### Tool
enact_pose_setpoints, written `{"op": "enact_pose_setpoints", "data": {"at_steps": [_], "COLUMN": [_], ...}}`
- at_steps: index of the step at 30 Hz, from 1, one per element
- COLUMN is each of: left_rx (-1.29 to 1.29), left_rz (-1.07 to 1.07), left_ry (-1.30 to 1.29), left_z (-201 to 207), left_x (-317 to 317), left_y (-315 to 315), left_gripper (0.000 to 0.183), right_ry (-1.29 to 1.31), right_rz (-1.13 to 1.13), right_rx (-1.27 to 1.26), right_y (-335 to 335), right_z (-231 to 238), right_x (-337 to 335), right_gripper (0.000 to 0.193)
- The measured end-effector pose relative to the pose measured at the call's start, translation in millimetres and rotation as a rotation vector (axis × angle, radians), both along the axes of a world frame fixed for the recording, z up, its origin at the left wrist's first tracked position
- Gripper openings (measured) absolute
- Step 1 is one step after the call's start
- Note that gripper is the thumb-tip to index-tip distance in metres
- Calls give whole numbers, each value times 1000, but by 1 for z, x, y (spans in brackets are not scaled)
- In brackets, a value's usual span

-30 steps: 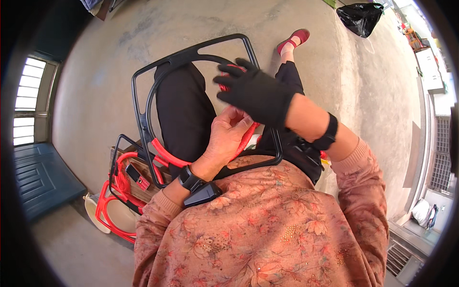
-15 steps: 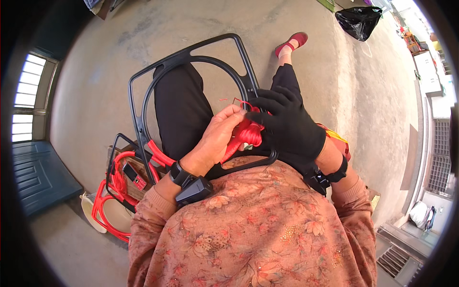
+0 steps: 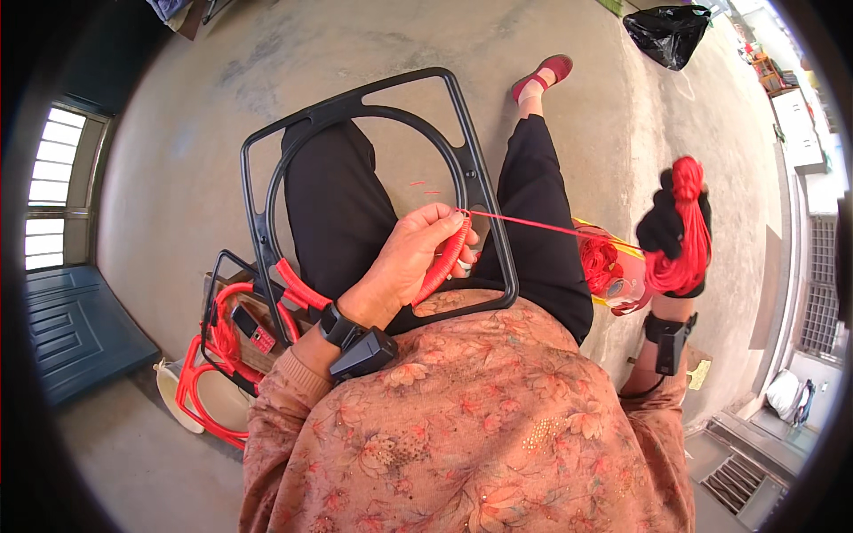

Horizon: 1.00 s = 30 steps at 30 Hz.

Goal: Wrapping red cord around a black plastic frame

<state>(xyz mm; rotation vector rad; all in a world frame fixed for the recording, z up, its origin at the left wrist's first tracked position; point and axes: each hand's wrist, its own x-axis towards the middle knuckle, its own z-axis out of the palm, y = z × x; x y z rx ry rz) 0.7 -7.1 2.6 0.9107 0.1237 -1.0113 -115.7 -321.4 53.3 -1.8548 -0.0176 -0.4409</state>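
Red cord (image 3: 533, 223): now taut | right hand (image 3: 658, 226): swung outward with skein (image 3: 688, 244)

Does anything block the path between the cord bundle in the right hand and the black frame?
Nothing visible does: the red cord runs straight from the bundle in the right hand to the left hand at the black frame, crossing a trouser leg. Whether it touches the bag is unclear.

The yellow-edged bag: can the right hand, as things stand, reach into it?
Probably not freely: the right hand is near the yellow-edged bag, but it holds a red cord bundle, and a taut strand runs to the left hand.
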Motion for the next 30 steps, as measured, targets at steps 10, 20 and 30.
{"op": "enact_pose_setpoints", "data": {"at_steps": [10,20,30], "left_rx": [-45,38,-58], "left_rz": [89,158,161], "left_ry": [8,-102,-241], "left_z": [2,-2,33], "left_x": [-1,-7,10], "left_y": [0,-1,18], "left_gripper": [14,11,11], "right_ry": [169,-166,215], "right_rz": [397,324,-88], "right_rx": [1066,-988,891], "right_y": [-78,133,22], "right_z": [-18,38,-13], "right_x": [46,157,99], "right_gripper": [43,49,33]}}
